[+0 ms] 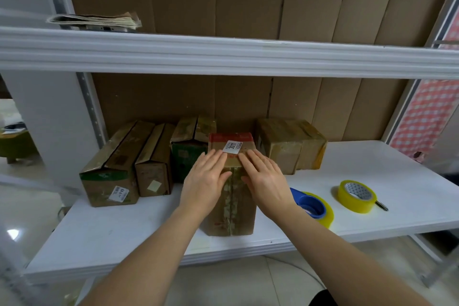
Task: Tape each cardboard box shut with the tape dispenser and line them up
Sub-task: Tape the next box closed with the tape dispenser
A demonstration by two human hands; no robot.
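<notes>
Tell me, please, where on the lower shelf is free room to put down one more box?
Free: the shelf right of the back box, behind the loose tape roll; also the front left corner. Crowded: the back left row and around both hands.

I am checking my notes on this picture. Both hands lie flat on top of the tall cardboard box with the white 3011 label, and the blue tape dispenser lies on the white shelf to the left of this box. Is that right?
One detail is wrong. The head view shows the blue tape dispenser to the right of the tall cardboard box with the white 3011 label, not the left. The left hand and right hand do lie flat on top of it, on the white shelf.
</notes>
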